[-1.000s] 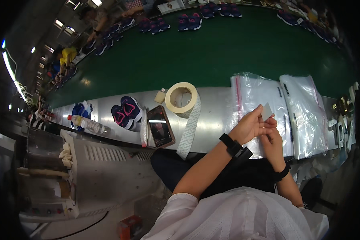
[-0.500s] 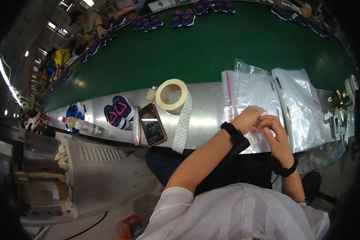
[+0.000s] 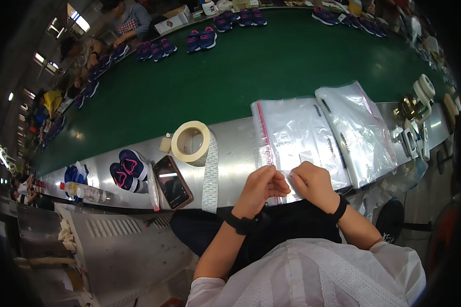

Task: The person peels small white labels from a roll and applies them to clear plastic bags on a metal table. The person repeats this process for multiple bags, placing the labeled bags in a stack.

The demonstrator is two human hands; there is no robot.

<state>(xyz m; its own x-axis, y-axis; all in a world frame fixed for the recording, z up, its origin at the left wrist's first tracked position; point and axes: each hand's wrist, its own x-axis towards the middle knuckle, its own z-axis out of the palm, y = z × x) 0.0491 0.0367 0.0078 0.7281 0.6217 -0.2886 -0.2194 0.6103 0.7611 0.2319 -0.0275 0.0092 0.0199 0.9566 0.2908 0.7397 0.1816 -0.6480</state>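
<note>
Clear plastic bags lie on the bench; a pale square, seemingly the one you held up a second ago, now rests on them, apparently released, while your left hand and right hand curl half-closed just nearer, whether pinching anything I cannot tell

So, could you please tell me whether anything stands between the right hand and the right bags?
Nothing visible blocks the right hand from the right bags; only part of the left bags, lying flat, comes between them.

Red-striped bag, green belt, cream tape
</note>
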